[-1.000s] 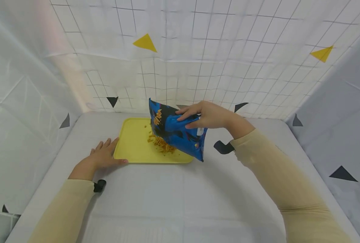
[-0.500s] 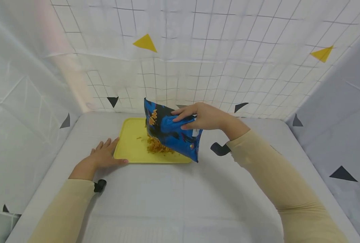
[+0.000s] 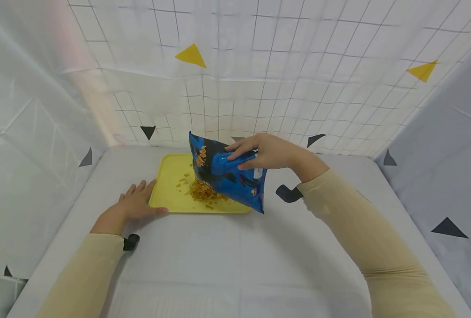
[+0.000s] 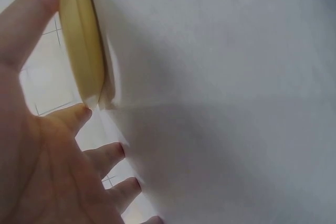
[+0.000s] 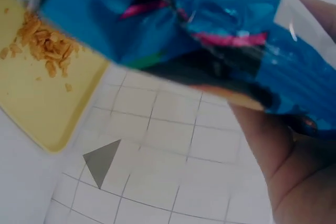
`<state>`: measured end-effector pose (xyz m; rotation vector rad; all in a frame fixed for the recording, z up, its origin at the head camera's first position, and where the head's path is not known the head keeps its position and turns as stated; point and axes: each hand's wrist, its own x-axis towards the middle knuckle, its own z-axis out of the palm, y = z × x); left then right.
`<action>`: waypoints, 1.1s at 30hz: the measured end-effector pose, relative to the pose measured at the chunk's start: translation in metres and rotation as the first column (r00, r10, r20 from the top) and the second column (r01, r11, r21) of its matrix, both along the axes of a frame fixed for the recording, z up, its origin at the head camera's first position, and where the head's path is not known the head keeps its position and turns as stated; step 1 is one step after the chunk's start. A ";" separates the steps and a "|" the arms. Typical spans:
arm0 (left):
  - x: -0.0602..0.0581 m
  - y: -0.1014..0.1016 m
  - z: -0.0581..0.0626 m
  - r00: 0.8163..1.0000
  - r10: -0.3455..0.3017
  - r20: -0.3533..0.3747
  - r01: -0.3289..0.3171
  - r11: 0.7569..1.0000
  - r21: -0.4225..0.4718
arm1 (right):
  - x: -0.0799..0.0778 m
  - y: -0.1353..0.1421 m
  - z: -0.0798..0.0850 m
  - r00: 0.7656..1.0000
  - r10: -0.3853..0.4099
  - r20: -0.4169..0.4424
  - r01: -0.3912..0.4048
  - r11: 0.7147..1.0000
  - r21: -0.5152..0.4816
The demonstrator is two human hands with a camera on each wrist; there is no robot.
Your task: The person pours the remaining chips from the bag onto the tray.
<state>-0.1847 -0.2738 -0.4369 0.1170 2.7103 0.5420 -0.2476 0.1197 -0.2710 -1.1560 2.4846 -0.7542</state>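
My right hand grips a blue snack bag from above, tilted over the right part of a yellow tray. Below the bag's lower left edge lies a heap of orange chip pieces, with crumbs scattered to its left. In the right wrist view the shiny bag covers the top, and chip pieces show on the tray. The left hand rests at the tray's left front corner, fingers spread along its side and thumb at the front edge. Its straight fingers touch the tray rim in the left wrist view.
A white cloth covers the table. White sheeting with a line grid rises behind the tray, and plain sheets stand at both sides. Black and yellow triangles are stuck on them. Dark wrist devices sit at the sleeves.
The right hand and the bag have shifted slightly left, then a little back right. More chip pieces and crumbs lie on the tray's left-centre. The left hand stays in place.
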 end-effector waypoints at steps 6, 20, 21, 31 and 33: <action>-0.001 -0.001 -0.001 1.000 0.003 0.006 -0.003 1.000 0.003 | 0.001 -0.003 -0.001 1.000 -0.003 0.005 0.003 1.000 0.006; -0.002 -0.002 -0.003 1.000 -0.010 -0.006 0.010 1.000 -0.001 | 0.003 -0.005 -0.002 1.000 0.001 -0.026 -0.002 1.000 -0.028; -0.002 -0.002 -0.003 1.000 -0.011 -0.006 0.011 1.000 -0.001 | 0.003 -0.006 -0.001 1.000 0.004 -0.029 -0.005 0.999 -0.033; 0.001 0.000 0.003 1.000 -0.010 -0.005 0.010 1.000 -0.008 | 0.003 -0.006 0.004 1.000 0.016 -0.024 -0.018 0.997 -0.079; 0.001 0.000 0.004 1.000 -0.008 -0.008 0.008 1.000 -0.007 | 0.004 -0.005 0.005 1.000 0.014 -0.016 -0.015 0.997 -0.074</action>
